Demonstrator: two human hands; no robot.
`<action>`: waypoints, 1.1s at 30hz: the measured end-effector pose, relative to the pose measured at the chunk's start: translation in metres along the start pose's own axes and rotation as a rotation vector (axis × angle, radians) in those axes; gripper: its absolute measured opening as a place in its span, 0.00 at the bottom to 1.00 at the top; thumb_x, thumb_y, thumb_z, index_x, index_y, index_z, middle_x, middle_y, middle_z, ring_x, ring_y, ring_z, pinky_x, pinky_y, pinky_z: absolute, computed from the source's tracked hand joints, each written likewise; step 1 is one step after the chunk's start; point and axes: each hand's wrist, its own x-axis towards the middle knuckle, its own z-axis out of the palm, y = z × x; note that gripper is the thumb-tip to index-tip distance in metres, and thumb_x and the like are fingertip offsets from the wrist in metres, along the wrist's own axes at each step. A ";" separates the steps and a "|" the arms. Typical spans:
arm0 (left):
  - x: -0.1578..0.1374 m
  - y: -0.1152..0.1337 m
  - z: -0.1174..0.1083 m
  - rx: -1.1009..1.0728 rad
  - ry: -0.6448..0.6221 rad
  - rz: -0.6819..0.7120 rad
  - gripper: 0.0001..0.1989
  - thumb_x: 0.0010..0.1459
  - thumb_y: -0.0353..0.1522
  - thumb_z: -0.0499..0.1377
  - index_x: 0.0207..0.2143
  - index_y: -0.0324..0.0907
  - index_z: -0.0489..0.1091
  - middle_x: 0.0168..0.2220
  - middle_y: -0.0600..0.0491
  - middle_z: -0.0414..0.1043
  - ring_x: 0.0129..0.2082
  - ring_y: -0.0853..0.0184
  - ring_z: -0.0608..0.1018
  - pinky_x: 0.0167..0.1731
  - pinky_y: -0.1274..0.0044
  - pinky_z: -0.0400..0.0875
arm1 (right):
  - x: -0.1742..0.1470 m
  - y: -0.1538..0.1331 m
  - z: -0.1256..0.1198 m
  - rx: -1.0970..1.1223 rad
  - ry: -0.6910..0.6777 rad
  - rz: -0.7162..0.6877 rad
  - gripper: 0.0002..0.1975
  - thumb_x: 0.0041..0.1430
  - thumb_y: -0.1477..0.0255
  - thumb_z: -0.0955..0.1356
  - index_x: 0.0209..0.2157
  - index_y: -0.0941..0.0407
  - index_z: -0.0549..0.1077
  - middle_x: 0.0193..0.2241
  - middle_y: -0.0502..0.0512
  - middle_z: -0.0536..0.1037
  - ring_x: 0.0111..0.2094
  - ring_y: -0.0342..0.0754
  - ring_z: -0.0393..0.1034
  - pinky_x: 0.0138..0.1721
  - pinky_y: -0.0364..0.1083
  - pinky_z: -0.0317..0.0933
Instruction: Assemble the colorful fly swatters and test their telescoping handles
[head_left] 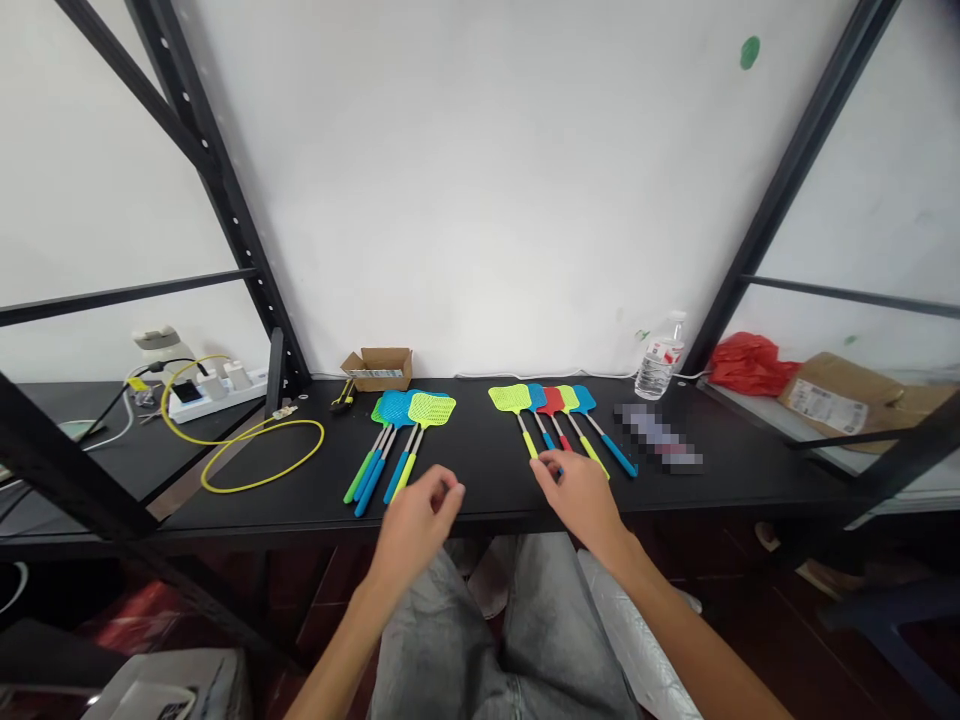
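Observation:
Two fanned groups of fly swatters lie on the black table. In the left group are a yellow-green fly swatter (432, 409), blue fly swatters (397, 408) and a green fly swatter (363, 478). My left hand (420, 515) is curled beside the yellow-green handle's lower end, with nothing visible in its fingers. The right group holds a yellow fly swatter (511, 398), a red fly swatter (553, 402), another yellow one and blue ones (583, 399). My right hand (581, 495) has thumb and fingers closed at the leftmost yellow handle's end, covering parts of neighbouring handles.
A small open cardboard box (379, 370) stands at the back left, near a yellow cable (322, 440) and a power strip (217, 394). On the right are a water bottle (660, 358), a blurred item (660, 436), a red plastic bag (750, 365) and a cardboard parcel (825, 400). Black metal posts frame the table.

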 end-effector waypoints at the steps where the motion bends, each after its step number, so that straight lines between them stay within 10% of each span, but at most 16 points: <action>1: 0.003 -0.006 -0.007 0.152 0.086 -0.063 0.13 0.63 0.42 0.50 0.35 0.44 0.68 0.23 0.57 0.67 0.24 0.68 0.69 0.25 0.78 0.53 | -0.011 -0.001 -0.002 0.041 -0.001 0.000 0.17 0.66 0.59 0.61 0.34 0.53 0.77 0.26 0.53 0.78 0.28 0.48 0.72 0.31 0.44 0.54; 7: 0.006 -0.034 -0.021 0.685 0.182 -0.293 0.17 0.60 0.47 0.53 0.39 0.45 0.69 0.35 0.48 0.76 0.33 0.56 0.77 0.29 0.74 0.59 | -0.026 -0.003 -0.005 0.128 -0.009 0.012 0.21 0.66 0.57 0.60 0.28 0.54 0.76 0.20 0.51 0.75 0.22 0.46 0.67 0.26 0.44 0.49; 20: 0.005 -0.039 -0.023 0.820 0.165 -0.268 0.17 0.65 0.40 0.48 0.35 0.42 0.73 0.29 0.46 0.78 0.33 0.56 0.79 0.37 0.70 0.60 | -0.027 -0.007 0.004 0.162 -0.022 -0.004 0.24 0.66 0.56 0.59 0.22 0.54 0.68 0.18 0.50 0.69 0.20 0.43 0.60 0.24 0.43 0.45; 27: 0.005 -0.025 -0.036 0.522 0.190 -0.333 0.15 0.65 0.41 0.48 0.41 0.43 0.68 0.28 0.49 0.77 0.30 0.57 0.78 0.26 0.76 0.56 | -0.025 -0.007 0.006 0.432 -0.068 0.090 0.23 0.64 0.55 0.60 0.24 0.54 0.73 0.18 0.51 0.72 0.20 0.46 0.64 0.24 0.44 0.53; 33: 0.002 -0.007 -0.022 -0.011 0.182 -0.072 0.16 0.67 0.43 0.44 0.40 0.43 0.64 0.26 0.54 0.76 0.24 0.66 0.75 0.28 0.77 0.61 | -0.020 -0.001 0.018 1.020 -0.161 0.315 0.23 0.57 0.53 0.67 0.44 0.56 0.77 0.30 0.57 0.79 0.21 0.45 0.67 0.21 0.44 0.62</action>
